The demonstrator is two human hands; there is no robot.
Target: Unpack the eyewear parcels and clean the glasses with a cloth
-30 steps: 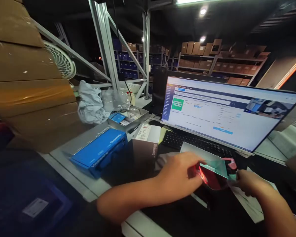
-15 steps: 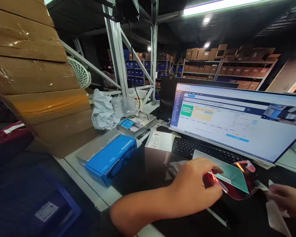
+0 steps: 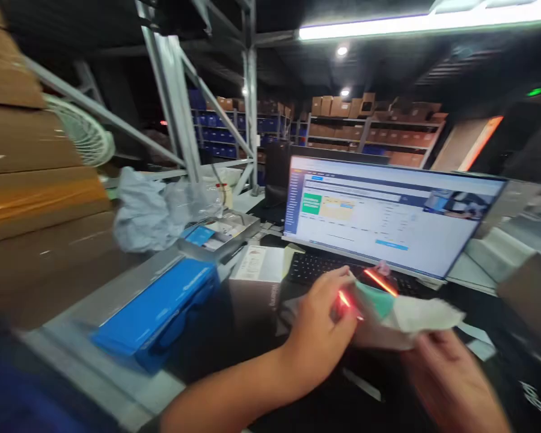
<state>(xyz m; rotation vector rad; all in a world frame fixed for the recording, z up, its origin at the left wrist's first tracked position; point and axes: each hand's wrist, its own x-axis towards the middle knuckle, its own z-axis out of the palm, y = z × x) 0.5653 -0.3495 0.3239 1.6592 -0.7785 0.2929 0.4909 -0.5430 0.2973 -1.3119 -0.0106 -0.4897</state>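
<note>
My left hand [image 3: 322,325] is closed on one end of a glossy red object with a mirror-like greenish face [image 3: 379,302]; I cannot make out its exact kind. A white cloth or tissue [image 3: 426,314] lies across its near and right side. My right hand [image 3: 451,367], blurred by motion, pinches that cloth at its lower edge. Just left of the hands stands a grey-brown box with a white top [image 3: 259,264]. The keyboard [image 3: 315,264] lies behind the hands, partly covered by them.
A lit monitor [image 3: 365,210] stands behind the keyboard. Left of the hands are a blue box [image 3: 157,304], an opened grey box [image 3: 225,231] with small items, and crumpled plastic bags [image 3: 144,210]. Stacked cartons [image 3: 40,198] rise at the far left. A white strip [image 3: 363,385] lies on the black desk.
The view has swung right. My right hand has come in from the right edge to the red object, bringing the cloth over its face. My left hand keeps its hold on the object.
</note>
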